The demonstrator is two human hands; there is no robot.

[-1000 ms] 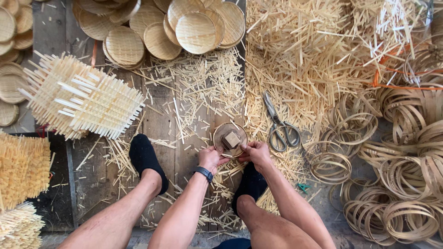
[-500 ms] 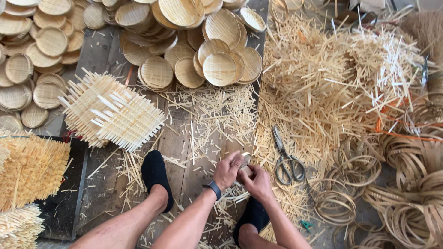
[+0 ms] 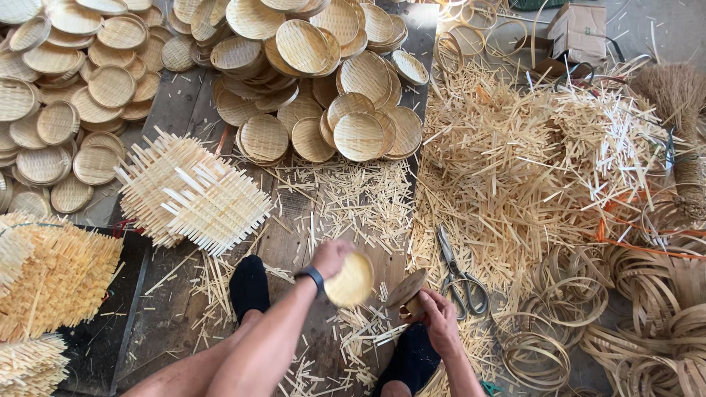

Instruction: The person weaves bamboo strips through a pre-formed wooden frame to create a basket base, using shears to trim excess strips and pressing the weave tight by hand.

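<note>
My left hand (image 3: 330, 257) grips a small round woven bamboo tray (image 3: 350, 280), blurred by motion, above the wooden boards between my feet. My right hand (image 3: 438, 315) holds a round wooden mould (image 3: 406, 291) with a block under it, tilted on edge, just right of the tray. A dark watch sits on my left wrist. Scissors (image 3: 457, 273) lie on the floor close to my right hand.
Piles of finished round woven trays (image 3: 323, 81) fill the far side and left (image 3: 66, 103). Square woven bamboo mats (image 3: 193, 192) lie stacked at left, more at the lower left (image 3: 51, 276). A heap of bamboo offcuts (image 3: 529, 162) and coiled bamboo hoops (image 3: 640, 309) sit at right.
The two hands, together on the mould before, have come apart. My left hand has lifted the round woven tray off the mould and swung it left; the view has tilted toward the tray piles.
</note>
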